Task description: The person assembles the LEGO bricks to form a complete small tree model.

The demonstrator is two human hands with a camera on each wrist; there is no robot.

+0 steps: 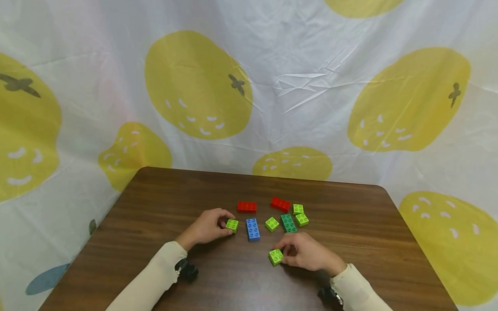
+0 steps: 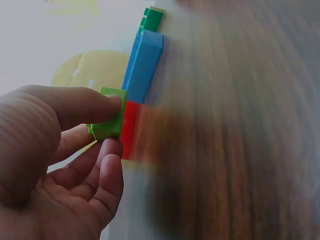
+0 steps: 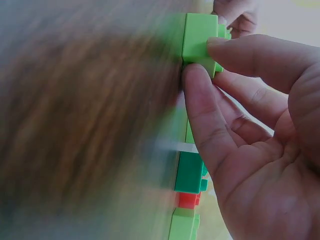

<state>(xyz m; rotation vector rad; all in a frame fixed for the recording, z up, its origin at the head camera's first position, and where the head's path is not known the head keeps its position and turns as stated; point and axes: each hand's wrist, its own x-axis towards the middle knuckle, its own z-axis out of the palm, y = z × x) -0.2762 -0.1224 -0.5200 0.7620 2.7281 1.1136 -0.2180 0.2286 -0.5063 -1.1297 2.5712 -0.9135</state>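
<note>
My left hand (image 1: 208, 226) pinches a lime-green toy building brick (image 1: 232, 225) between thumb and fingers, left of the blue brick (image 1: 252, 230). The left wrist view shows the thumb pressed on one side of that lime brick (image 2: 107, 129). Nearer the front, my right hand (image 1: 309, 252) grips another square lime brick (image 1: 276, 257) by its right side. Seen from the right wrist, thumb and fingertips hold this brick (image 3: 200, 37) with its studs facing up, its base close at the tabletop.
Two red bricks (image 1: 247, 207) (image 1: 281, 204) lie farther back. A dark green brick (image 1: 288, 223) lies right of a loose lime brick (image 1: 272, 224), with two more lime bricks (image 1: 298, 209) (image 1: 301, 219) beside it. The brown wooden table (image 1: 186, 185) ends at a fruit-print curtain (image 1: 280, 86).
</note>
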